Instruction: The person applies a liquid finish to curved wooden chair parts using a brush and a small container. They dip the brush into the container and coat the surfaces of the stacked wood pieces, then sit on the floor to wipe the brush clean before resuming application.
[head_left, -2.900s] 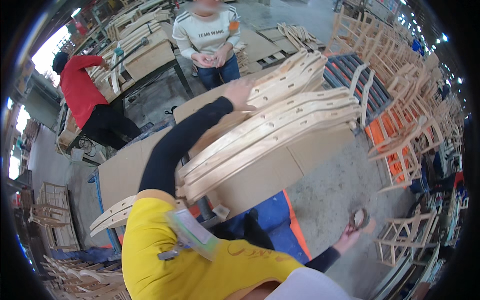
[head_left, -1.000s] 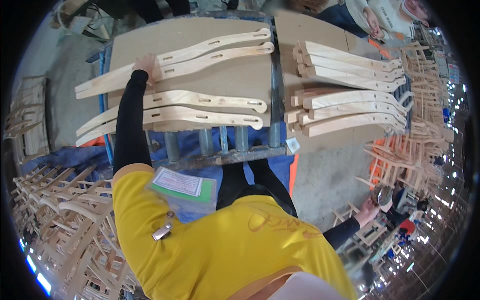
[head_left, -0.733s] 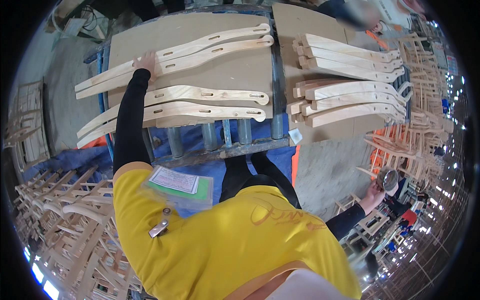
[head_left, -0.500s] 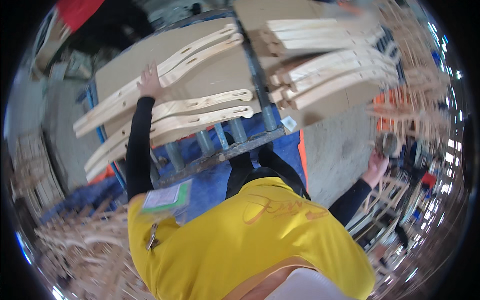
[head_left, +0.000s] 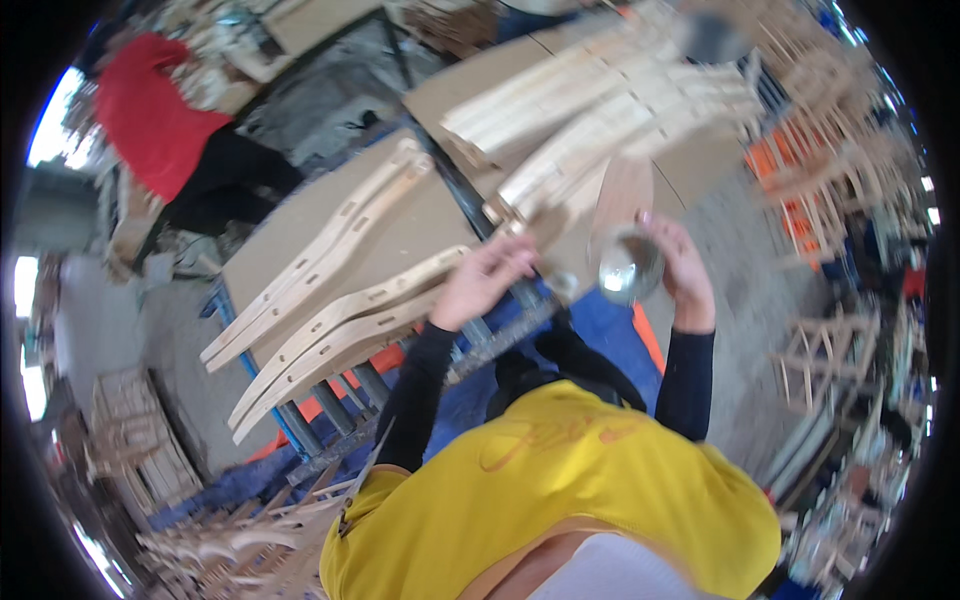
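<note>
In the head view, the right hand (head_left: 685,262) curls around the rim of 1 glossy roll (head_left: 630,268), likely so its face stays clear. The left hand (head_left: 487,280), half-curled, hangs near it; whether it pinches anything, I cannot tell. 4 slotted pieces (head_left: 325,235) lie in 2 pairs on cardboard (head_left: 395,225), probably shielding them from the rollers (head_left: 370,385). Pieces in the 2 stacks (head_left: 540,105) blur beyond counting.

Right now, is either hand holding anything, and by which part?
The right hand holds a round, shiny thing by its right edge. Blur leaves it unclear whether the left hand holds anything.
</note>
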